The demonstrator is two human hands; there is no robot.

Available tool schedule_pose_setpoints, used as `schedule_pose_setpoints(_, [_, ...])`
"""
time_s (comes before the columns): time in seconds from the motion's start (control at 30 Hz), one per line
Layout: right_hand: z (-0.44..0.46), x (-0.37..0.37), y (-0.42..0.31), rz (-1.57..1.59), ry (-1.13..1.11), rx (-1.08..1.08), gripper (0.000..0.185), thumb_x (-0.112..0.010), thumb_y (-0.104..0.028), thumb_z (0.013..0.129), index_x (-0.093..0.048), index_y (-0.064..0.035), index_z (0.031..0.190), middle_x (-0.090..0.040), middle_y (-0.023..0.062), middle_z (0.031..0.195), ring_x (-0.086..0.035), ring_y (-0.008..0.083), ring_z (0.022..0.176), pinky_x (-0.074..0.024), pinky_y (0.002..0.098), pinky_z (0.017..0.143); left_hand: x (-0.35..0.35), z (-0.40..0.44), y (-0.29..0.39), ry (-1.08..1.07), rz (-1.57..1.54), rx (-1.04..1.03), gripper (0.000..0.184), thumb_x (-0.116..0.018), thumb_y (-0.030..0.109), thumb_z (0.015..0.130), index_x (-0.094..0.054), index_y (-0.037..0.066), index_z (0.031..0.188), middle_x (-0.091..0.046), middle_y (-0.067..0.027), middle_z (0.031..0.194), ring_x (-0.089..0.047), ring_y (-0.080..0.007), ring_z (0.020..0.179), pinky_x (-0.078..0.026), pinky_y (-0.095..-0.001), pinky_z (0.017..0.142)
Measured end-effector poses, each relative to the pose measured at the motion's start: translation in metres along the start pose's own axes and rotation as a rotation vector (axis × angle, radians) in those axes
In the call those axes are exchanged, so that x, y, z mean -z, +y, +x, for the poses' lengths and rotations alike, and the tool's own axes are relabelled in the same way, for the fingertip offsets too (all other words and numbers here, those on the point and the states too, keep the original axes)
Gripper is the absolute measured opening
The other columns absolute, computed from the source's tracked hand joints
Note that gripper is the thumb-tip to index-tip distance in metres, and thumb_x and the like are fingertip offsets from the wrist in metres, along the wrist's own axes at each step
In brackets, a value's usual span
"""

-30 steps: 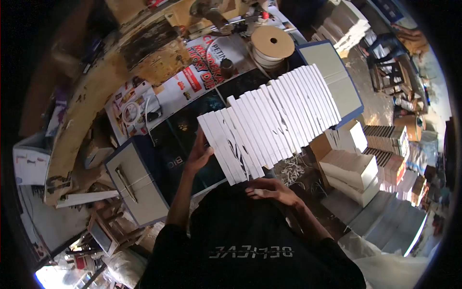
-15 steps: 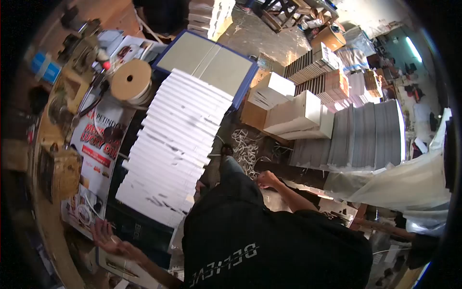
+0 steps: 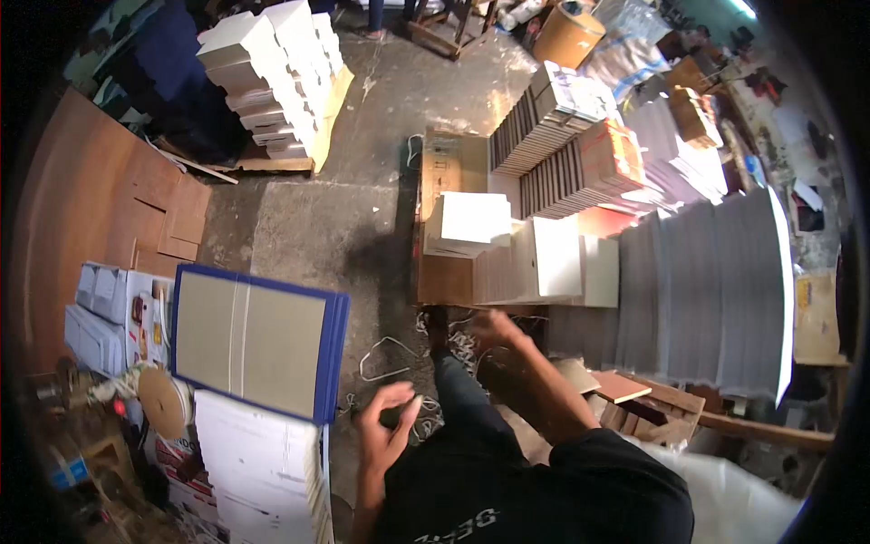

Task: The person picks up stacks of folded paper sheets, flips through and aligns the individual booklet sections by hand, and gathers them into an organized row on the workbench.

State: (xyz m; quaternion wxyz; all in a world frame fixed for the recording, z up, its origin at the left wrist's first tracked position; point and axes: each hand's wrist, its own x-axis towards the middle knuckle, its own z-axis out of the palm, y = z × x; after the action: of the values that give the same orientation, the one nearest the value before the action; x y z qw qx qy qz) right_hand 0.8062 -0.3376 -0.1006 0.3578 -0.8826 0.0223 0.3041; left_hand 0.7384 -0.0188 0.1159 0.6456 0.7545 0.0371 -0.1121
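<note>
Paper blocks lie near the bare, loosely spread left hand, the right hand too blurred to tell, seemingly mid-reach, any lift calling for both.

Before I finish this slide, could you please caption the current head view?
Left hand near a blue-edged board, blurred right hand near white paper blocks.

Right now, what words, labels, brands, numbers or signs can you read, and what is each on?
"NDO": printed sheet beside the spool; the rest is hidden.
"BE", apparently: black shirt, upside down; following letters unclear.
Cardboard box: marks too small to read.
Red-topped bundle: any print too small.
</note>
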Motion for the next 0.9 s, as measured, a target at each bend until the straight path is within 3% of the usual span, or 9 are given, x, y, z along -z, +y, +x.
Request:
schedule_pose_setpoints(0.13, [0.125, 0.122, 0.0, 0.226, 0.213, 0.086, 0.03, -0.07, -0.026, 0.084, -0.066, -0.0014, 0.101, -0.072, 0.0116, 0.086, -0.069, 0.0186, 0.08, -0.0549, 0.0322, 0.068, -0.079, 0.119, -0.111, -0.224, 0.002, 0.309, 0.062, -0.074, 0.035, 0.083, -0.047, 0.001, 0.128, -0.059, -0.0174, 0.114, -0.063, -0.0221, 0.097, -0.052, -0.0362, 0.083])
schedule_pose_setpoints(0.23, [0.213, 0.193, 0.001, 0.024, 0.439, 0.195, 0.029, -0.067, -0.029, 0.086, -0.067, -0.0026, 0.1, -0.071, 0.0144, 0.091, -0.069, 0.0229, 0.091, -0.0532, 0.0369, 0.08, -0.133, 0.189, -0.189, -0.281, 0.006, 0.532, 0.096, -0.08, 0.053, 0.069, -0.034, 0.002, 0.137, -0.05, -0.0227, 0.126, -0.056, -0.0315, 0.11, -0.053, -0.0456, 0.086])
schedule_pose_setpoints(0.4, [0.33, 0.219, 0.049, -0.114, 0.257, -0.041, 0.052, -0.045, -0.049, 0.095, -0.062, -0.0052, 0.118, -0.063, 0.0264, 0.11, -0.059, 0.0429, 0.106, -0.0475, 0.0466, 0.091, -0.233, 0.291, -0.249, -0.225, -0.215, 0.69, 0.127, -0.087, 0.051, 0.059, -0.012, 0.0, 0.147, -0.028, -0.0318, 0.143, -0.038, -0.0402, 0.131, -0.045, -0.047, 0.098])
schedule_pose_setpoints(0.47, [0.354, 0.216, 0.06, -0.22, 0.068, -0.145, 0.066, -0.036, -0.061, 0.094, -0.059, -0.0068, 0.124, -0.061, 0.0279, 0.113, -0.056, 0.043, 0.112, -0.0445, 0.0475, 0.096, -0.273, 0.319, -0.269, 0.01, -0.489, 0.691, 0.133, -0.089, 0.05, 0.056, -0.007, 0.0, 0.148, -0.018, -0.0296, 0.149, -0.026, -0.0379, 0.138, -0.035, -0.0459, 0.108])
schedule_pose_setpoints(0.57, [0.404, 0.198, 0.117, -0.261, -0.097, -0.253, 0.059, -0.037, -0.055, 0.096, -0.051, -0.0113, 0.133, -0.063, 0.0215, 0.114, -0.059, 0.0402, 0.107, -0.0445, 0.0529, 0.093, -0.324, 0.339, -0.334, 0.069, -0.454, 0.737, 0.126, -0.083, 0.053, 0.063, -0.007, 0.0, 0.149, -0.014, -0.0212, 0.154, -0.021, -0.0301, 0.142, -0.022, -0.0413, 0.115])
schedule_pose_setpoints(0.6, [0.412, 0.192, 0.13, -0.293, -0.126, -0.117, 0.065, -0.034, -0.06, 0.095, -0.052, -0.0088, 0.132, -0.061, 0.0226, 0.119, -0.056, 0.0389, 0.113, -0.0432, 0.0482, 0.097, -0.34, 0.341, -0.359, 0.072, -0.437, 0.777, 0.12, -0.081, 0.053, 0.067, -0.01, 0.0, 0.149, -0.016, -0.017, 0.155, -0.023, -0.0264, 0.141, -0.02, -0.0394, 0.115])
schedule_pose_setpoints(0.73, [0.445, 0.174, 0.171, -0.279, -0.271, -0.03, 0.074, -0.029, -0.066, 0.093, -0.052, -0.007, 0.132, -0.056, 0.0218, 0.128, -0.049, 0.0368, 0.124, -0.039, 0.0434, 0.104, -0.341, 0.371, -0.35, -0.117, -0.959, 0.785, 0.071, -0.077, 0.04, 0.077, -0.052, 0.002, 0.131, -0.047, -0.006, 0.138, -0.041, -0.0167, 0.127, -0.028, -0.0333, 0.109])
schedule_pose_setpoints(0.87, [0.44, 0.194, 0.124, -0.381, -0.277, 0.014, 0.077, -0.027, -0.068, 0.092, -0.046, -0.0102, 0.138, -0.047, 0.0197, 0.139, -0.04, 0.0342, 0.132, -0.0322, 0.0436, 0.109, -0.347, 0.387, -0.373, 0.016, -1.253, 0.745, 0.064, -0.082, 0.024, 0.071, -0.054, 0.005, 0.125, -0.056, -0.0022, 0.121, -0.048, -0.0164, 0.118, -0.031, -0.0322, 0.107])
schedule_pose_setpoints(0.9, [0.423, 0.196, 0.099, -0.311, -0.243, -0.157, 0.076, -0.034, -0.068, 0.09, -0.05, -0.009, 0.135, -0.05, 0.02, 0.135, -0.044, 0.0347, 0.128, -0.0348, 0.045, 0.107, -0.344, 0.387, -0.369, 0.059, -1.258, 0.685, 0.065, -0.082, 0.022, 0.07, -0.052, 0.006, 0.125, -0.056, -0.0019, 0.119, -0.048, -0.0163, 0.117, -0.032, -0.0323, 0.107])
